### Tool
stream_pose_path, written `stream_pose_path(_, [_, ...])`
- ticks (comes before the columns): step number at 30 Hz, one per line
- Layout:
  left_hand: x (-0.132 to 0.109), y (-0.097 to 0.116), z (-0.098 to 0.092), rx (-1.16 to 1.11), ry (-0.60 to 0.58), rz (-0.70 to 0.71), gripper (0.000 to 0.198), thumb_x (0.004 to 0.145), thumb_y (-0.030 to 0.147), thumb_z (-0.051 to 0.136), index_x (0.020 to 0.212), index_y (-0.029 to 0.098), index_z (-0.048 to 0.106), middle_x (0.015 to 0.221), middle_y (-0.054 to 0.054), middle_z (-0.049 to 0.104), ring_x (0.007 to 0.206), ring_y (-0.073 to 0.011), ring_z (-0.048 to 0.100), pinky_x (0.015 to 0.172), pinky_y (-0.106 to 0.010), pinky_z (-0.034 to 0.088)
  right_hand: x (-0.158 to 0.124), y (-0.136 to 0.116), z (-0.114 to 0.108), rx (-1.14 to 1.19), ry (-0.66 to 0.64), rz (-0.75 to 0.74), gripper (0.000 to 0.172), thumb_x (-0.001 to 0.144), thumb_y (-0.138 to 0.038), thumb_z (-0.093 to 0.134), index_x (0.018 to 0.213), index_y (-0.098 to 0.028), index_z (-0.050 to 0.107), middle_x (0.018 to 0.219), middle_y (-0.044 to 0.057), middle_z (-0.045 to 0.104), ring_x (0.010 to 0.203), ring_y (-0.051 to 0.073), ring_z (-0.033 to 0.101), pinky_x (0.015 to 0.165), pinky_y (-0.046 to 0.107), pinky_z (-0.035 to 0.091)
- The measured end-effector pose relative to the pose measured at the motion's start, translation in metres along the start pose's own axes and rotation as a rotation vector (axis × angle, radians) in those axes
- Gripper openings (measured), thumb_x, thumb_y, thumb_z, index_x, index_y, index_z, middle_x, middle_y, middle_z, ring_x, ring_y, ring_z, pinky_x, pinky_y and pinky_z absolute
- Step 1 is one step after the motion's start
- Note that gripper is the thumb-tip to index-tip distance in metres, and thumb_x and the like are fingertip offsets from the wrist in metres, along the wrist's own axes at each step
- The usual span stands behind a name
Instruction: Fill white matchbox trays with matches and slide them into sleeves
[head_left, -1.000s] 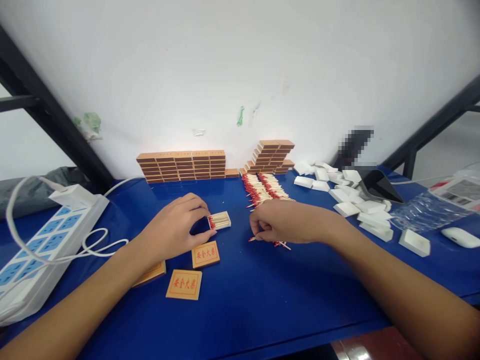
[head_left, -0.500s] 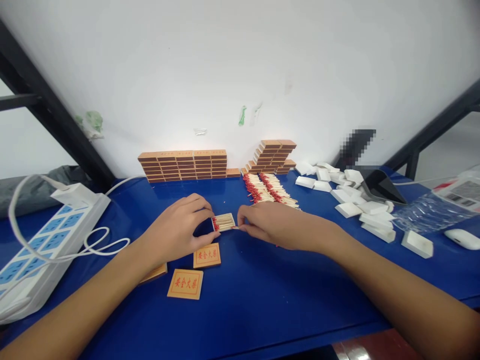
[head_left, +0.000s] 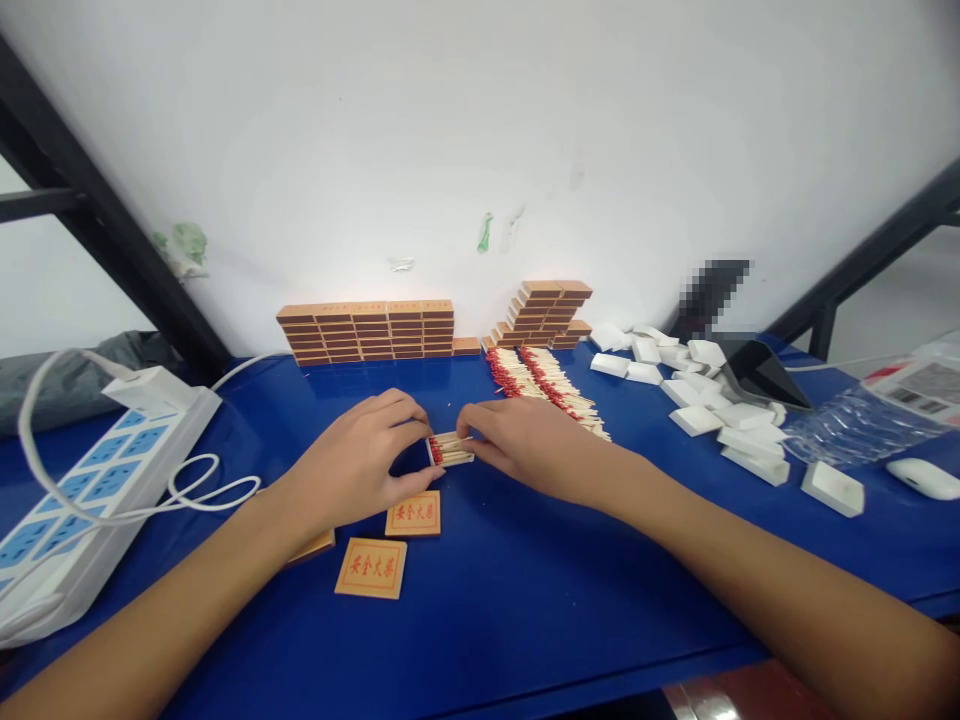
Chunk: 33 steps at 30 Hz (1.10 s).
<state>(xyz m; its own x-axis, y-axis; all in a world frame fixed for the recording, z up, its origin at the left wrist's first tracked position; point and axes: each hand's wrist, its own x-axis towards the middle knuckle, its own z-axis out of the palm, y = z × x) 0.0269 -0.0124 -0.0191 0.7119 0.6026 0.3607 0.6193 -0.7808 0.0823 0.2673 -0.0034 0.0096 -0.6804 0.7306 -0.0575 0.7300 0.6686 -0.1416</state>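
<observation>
A small white matchbox tray point(head_left: 451, 463) holding red-headed matches lies on the blue table in front of me. My left hand point(head_left: 382, 445) grips its left end between thumb and fingers. My right hand point(head_left: 517, 440) is bent over the tray's right end, its fingertips closed at the matches there. The match in those fingertips is mostly hidden. Past my right hand, loose matches point(head_left: 555, 385) lie in two rows with their red heads to the left. Below my left hand are flat matchbox sleeves point(head_left: 371, 568) with red characters, one partly under my forearm.
Stacked matchboxes point(head_left: 367, 335) line the wall, with a smaller stepped stack point(head_left: 547, 312) to their right. Empty white trays point(head_left: 697, 395) are heaped at right beside a dark device point(head_left: 765, 372), plastic wrap point(head_left: 847, 425) and a white case point(head_left: 924, 478). At left stands a power strip point(head_left: 112, 470) with cables.
My right hand has moved slightly left, from the tray's lower right corner to over its right end. The tray has shifted slightly right and down in my left hand.
</observation>
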Motion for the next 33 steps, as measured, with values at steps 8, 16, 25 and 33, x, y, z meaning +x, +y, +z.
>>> stream_pose_path(8, [0.000,0.000,0.002,-0.027,0.000,-0.001,0.024,0.099,0.038,0.070,0.100,0.015,0.074,0.108,-0.011,0.072,0.107,-0.0286,0.066,0.093,-0.046,0.058,0.007,0.003,0.014,0.012,0.022,-0.022,0.015,0.110,-0.022,0.047,0.108,-0.017,0.060,0.099,0.007,0.075,0.083,0.019,0.068,0.068,0.031,0.032])
stream_pose_path(16, [0.000,-0.001,0.002,-0.019,-0.006,-0.022,0.027,0.099,0.040,0.071,0.105,0.014,0.075,0.109,-0.011,0.072,0.108,-0.0287,0.066,0.094,-0.045,0.058,0.006,0.017,0.007,0.156,0.110,-0.083,0.012,0.108,-0.021,0.053,0.106,-0.019,0.064,0.102,0.005,0.075,0.087,0.018,0.066,0.071,0.029,0.037])
stream_pose_path(25, [-0.001,-0.005,0.000,-0.023,0.012,-0.013,0.028,0.098,0.040,0.072,0.107,0.015,0.078,0.109,-0.011,0.074,0.109,-0.0281,0.067,0.094,-0.044,0.058,-0.077,0.051,-0.043,0.185,0.096,0.176,0.024,0.100,-0.040,0.063,0.085,-0.024,0.072,0.065,-0.003,0.063,0.057,0.014,0.053,0.055,0.029,0.033])
stream_pose_path(33, [0.001,0.002,-0.001,-0.033,0.046,0.021,0.027,0.099,0.042,0.070,0.105,0.016,0.077,0.110,-0.011,0.073,0.110,-0.0278,0.066,0.093,-0.043,0.058,-0.107,0.035,0.023,0.168,0.172,0.249,0.010,0.100,-0.030,0.064,0.094,-0.023,0.067,0.089,0.002,0.068,0.078,0.018,0.060,0.068,0.030,0.039])
